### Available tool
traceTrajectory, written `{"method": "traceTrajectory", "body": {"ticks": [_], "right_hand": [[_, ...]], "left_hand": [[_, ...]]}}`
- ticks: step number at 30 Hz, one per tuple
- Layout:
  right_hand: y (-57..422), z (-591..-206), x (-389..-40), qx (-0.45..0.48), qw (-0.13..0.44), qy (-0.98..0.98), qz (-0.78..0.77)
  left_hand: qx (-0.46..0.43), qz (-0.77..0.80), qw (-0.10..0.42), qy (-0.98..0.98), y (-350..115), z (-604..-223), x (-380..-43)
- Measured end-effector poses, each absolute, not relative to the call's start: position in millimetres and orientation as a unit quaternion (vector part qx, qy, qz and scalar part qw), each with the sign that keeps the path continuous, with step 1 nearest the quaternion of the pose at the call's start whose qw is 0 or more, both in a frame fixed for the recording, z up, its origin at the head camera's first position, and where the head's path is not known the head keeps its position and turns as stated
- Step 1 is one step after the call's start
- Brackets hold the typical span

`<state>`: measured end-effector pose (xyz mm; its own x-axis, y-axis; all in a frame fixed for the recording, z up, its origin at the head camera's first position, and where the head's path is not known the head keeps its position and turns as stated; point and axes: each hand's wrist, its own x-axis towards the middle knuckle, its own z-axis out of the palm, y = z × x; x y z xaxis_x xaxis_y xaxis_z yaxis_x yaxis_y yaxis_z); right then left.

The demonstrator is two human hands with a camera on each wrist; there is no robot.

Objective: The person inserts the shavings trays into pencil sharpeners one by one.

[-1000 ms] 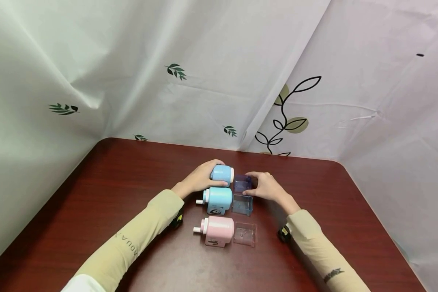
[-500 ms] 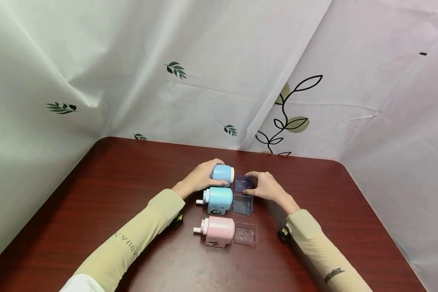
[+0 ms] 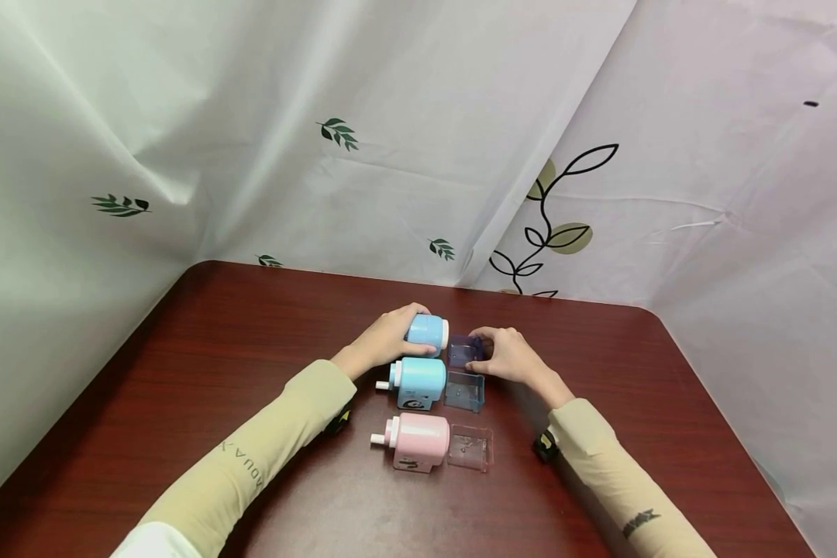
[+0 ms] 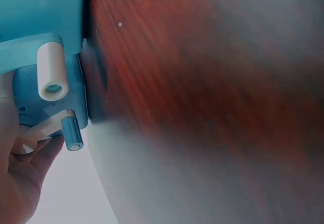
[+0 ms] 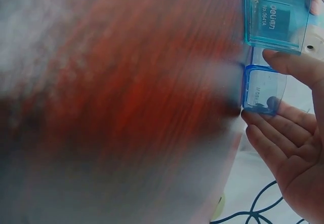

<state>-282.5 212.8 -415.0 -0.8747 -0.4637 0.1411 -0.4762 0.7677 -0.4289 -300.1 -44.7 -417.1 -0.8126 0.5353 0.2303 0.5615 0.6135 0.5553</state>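
Fingers of the right hand [image 3: 511,356] are pinching the translucent indigo drawer [image 3: 459,353], about 3 o'clock from the blue pencil sharpener [image 3: 425,332] the left hand [image 3: 385,335] is gripping.

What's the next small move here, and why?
Probably have the right hand ease the dark-blue tray toward the far blue sharpener. The tray lies outside, roughly lined up beside that sharpener; the right thumb and fingers span it, and the left hand grips the sharpener, so it could brace against a gentle push.
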Motion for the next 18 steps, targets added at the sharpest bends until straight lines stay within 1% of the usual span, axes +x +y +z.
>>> {"method": "traceTrajectory", "body": {"ticks": [18], "right_hand": [[213.7, -415.5, -282.6, 0.248, 0.007, -0.940, 0.235]], "left_hand": [[-0.300, -0.318, 0.021, -0.899, -44.1, -416.0, -298.1]]}}
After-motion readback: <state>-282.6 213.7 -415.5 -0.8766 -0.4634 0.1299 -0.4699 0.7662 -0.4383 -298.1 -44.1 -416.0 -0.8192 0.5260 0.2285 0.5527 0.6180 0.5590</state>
